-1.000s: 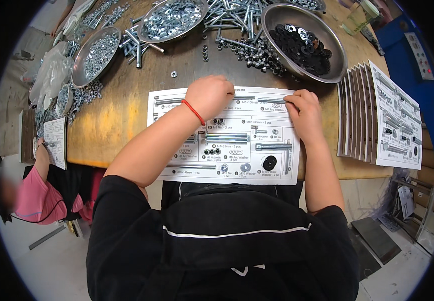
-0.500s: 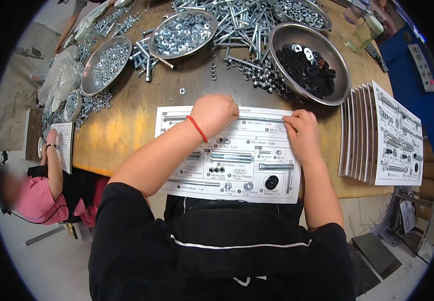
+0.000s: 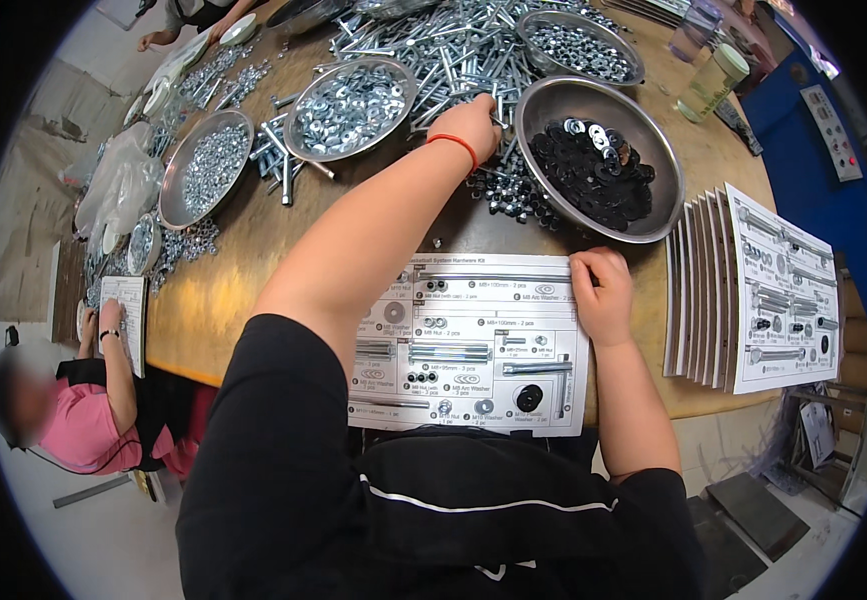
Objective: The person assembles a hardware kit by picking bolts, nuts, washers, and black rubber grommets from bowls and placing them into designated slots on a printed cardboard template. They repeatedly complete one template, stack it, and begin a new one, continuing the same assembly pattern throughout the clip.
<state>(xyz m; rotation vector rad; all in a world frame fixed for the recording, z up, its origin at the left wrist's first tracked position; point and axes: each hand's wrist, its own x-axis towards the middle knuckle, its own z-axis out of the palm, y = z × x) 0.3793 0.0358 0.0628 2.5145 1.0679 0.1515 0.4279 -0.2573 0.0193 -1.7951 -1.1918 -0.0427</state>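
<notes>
A white printed card (image 3: 433, 345) with pictures of hardware lies in front of me, carrying bolts, nuts and a black plastic washer (image 3: 529, 398). My right hand (image 3: 603, 290) is curled at its upper right edge, the thumb over the card and the other fingers tucked in. My left hand (image 3: 468, 130), with a red cord on the wrist, reaches over the card to the near side of the bolt pile (image 3: 423, 50). Its fingers are bent closed; the fingertips and anything in them are hidden. Several black-capped nuts (image 3: 508, 195) lie close beside it.
A steel bowl of black washers (image 3: 665, 190) stands right of my left hand, a bowl of metal washers (image 3: 293, 125) left of it. More bowls sit farther back. A stack of printed cards (image 3: 788, 300) stands at the right. At the left, another person (image 3: 83, 420) works on a card.
My left hand has left the card and reached forward to the bolts and nuts. My right hand stays by the card's right edge. The view has shifted, so the card appears lower.
</notes>
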